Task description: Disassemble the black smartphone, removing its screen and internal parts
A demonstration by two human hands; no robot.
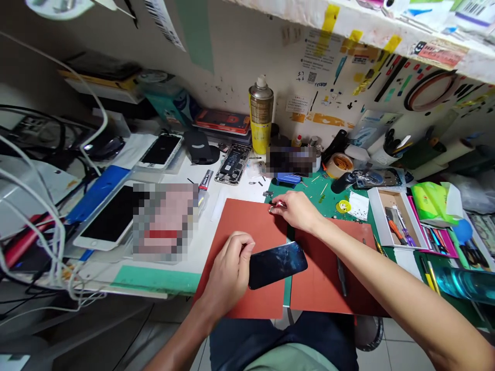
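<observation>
My left hand [232,263] is closed at the left end of a dark-screened smartphone [277,265], its fingers curled and partly hiding that end. The phone is slightly tilted over the gap between two reddish-brown mats [247,219]. Farther up, my right hand [297,210] pinches a small red and silvery thing [277,205] above the left mat's upper right corner. Its kind is too small to make out. Under my right forearm, a thin dark tool [341,277] lies on the right mat.
An opened phone [232,164], a spray can [261,116] and a blue holder [288,179] stand behind the mats. A white phone [112,216] and white cables [58,242] lie left. A white tool box [398,219] and blue bottle [464,282] are right. A shelf [371,36] overhangs.
</observation>
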